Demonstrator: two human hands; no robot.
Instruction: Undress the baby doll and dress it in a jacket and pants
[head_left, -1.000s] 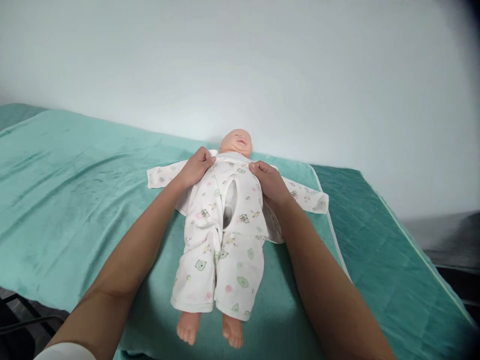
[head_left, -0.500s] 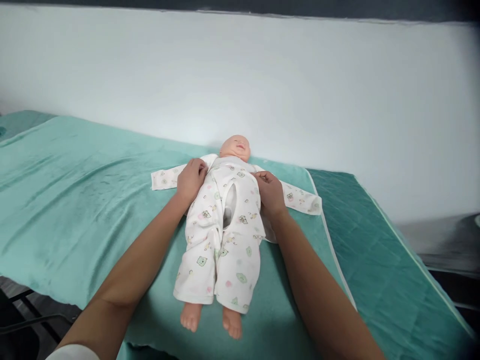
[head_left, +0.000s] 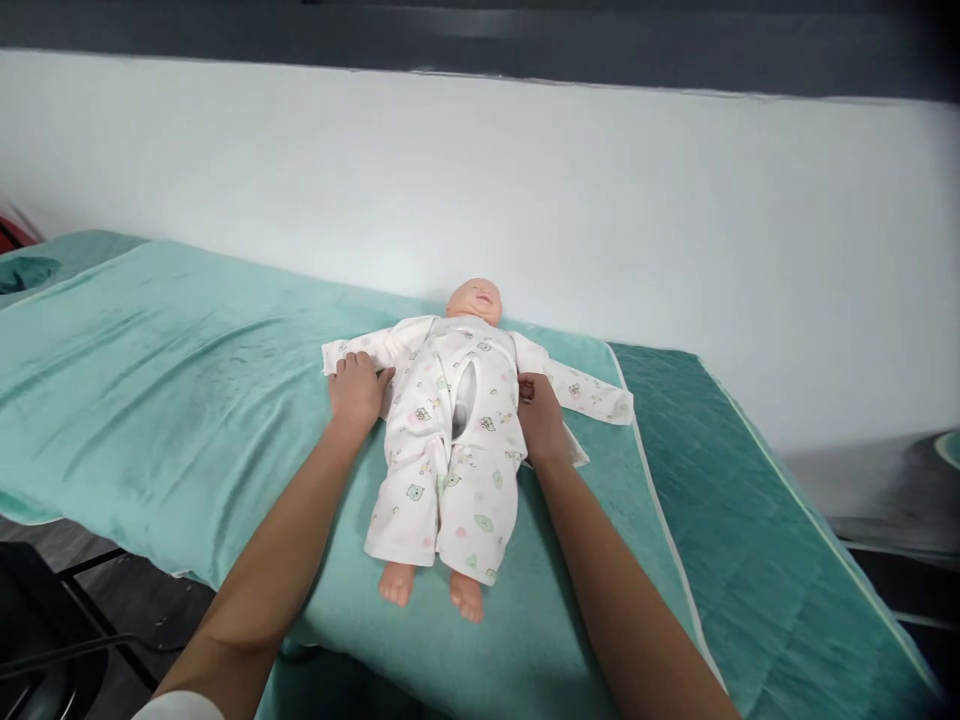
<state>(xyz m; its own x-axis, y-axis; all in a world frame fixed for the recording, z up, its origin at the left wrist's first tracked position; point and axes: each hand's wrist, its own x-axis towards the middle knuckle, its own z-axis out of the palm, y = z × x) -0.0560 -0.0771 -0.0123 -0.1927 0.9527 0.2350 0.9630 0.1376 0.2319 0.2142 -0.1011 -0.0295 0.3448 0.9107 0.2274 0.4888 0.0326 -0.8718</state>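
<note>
A baby doll lies face up on a teal blanket, head towards the wall and bare feet towards me. It wears a white printed garment with the front gaping at the belly and both sleeves spread sideways. My left hand lies on the doll's left-side sleeve near the armpit, fingers bent over the cloth and thumb towards the torso. At the other flank of the torso, my right hand has its fingers curled on the garment's edge.
The blanket covers a long table standing against a white wall. Darker teal padding shows to the right of the blanket's white hem. Floor and a dark frame lie below the table's near left edge.
Both hands slid down from the doll's collar and apart to its sides: the left onto the sleeve, the right to the flank. The view pulled back and tilted up.
</note>
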